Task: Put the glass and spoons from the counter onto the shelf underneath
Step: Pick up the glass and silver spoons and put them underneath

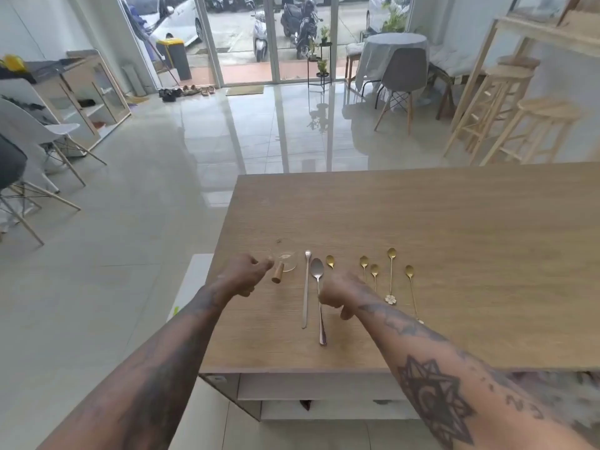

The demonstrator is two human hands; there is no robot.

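Observation:
A clear glass [287, 256] with a wooden handle [278, 273] stands on the wooden counter [454, 254] near its left edge. To its right lie a long thin silver spoon [306, 289], a large silver spoon [318, 297] and several small gold spoons [391, 274]. My left hand [245, 276] hovers just left of the handle, fingers curled with nothing in them. My right hand [339, 295] is a loose fist over the big spoon's handle and covers part of a gold spoon [330, 261]. White shelves [311, 389] show under the counter's near edge.
The counter's left edge drops to a glossy tiled floor. Grey and white chairs stand at the left, wooden stools [532, 131] and a covered round table [394, 50] at the back right. Glass doors with parked scooters outside fill the far wall.

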